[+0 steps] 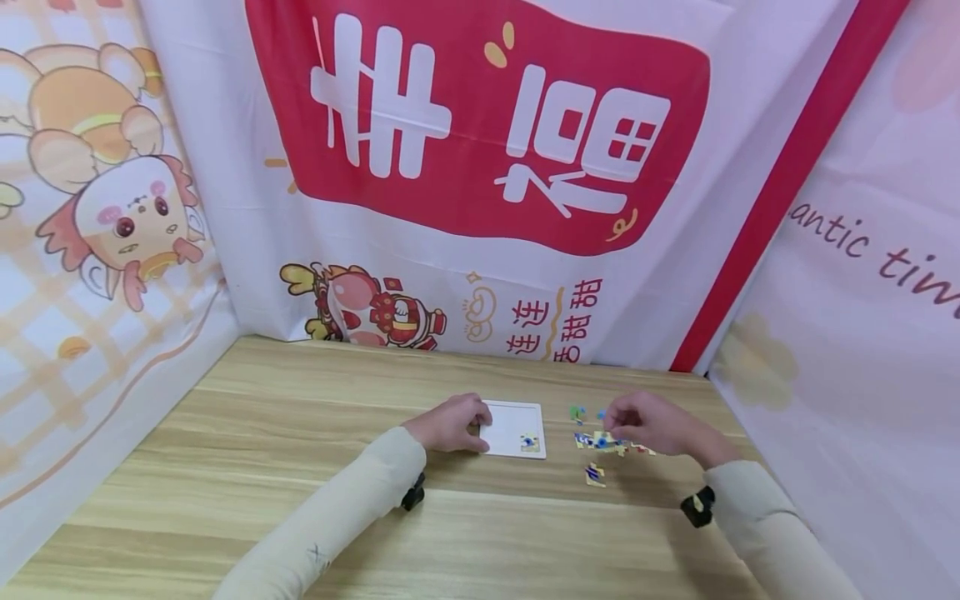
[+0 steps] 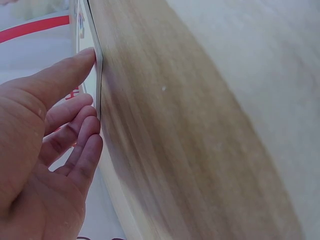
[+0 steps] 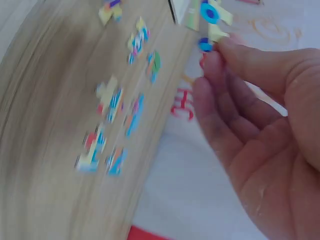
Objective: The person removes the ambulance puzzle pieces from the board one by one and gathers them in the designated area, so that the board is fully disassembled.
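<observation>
A white puzzle tray (image 1: 508, 421) lies on the table, with one puzzle piece (image 1: 529, 442) in its near right corner. My left hand (image 1: 452, 423) holds the tray's left side, its thumb at the near left corner and its other fingers loosely curled along the edge. To the right of the tray, my right hand (image 1: 651, 423) pinches a cream and blue puzzle piece (image 3: 211, 17) between thumb and forefinger, above the table. Loose pieces lie about it, among them a green and blue one (image 1: 577, 413) and a yellow and purple one (image 1: 595, 475).
The wood-grain table (image 1: 315, 417) carries several more loose pieces (image 3: 114, 102) near the right hand. A printed cloth (image 1: 480, 250) hangs along the table's back edge, and more cloth stands at the left (image 1: 97, 275) and right (image 1: 847, 358).
</observation>
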Tool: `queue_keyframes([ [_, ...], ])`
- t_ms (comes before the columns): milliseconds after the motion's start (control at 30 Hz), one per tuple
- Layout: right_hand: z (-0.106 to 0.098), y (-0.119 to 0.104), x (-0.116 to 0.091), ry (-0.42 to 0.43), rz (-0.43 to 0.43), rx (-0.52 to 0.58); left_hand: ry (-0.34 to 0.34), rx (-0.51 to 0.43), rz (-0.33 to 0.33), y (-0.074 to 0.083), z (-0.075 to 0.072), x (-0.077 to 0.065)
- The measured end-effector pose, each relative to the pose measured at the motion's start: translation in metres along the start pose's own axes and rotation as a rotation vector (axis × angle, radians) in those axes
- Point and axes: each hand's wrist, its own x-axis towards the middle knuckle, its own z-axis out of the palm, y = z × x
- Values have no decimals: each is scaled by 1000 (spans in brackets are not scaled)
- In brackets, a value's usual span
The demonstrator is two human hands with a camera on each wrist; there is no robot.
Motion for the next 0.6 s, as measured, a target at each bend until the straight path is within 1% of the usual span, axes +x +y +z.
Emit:
queue_keyframes([
  [133,-3,11,-21,1,8,47,-5,4,-2,0,0,0],
  [267,3,23,-33,4,1,65,-2,12,2,-1,0,1],
  [467,19,39,-39,-41,14,128,3,11,10,0,0,1],
  [600,28,47,-40,-34,35,132,-3,7,-9,1,0,0],
])
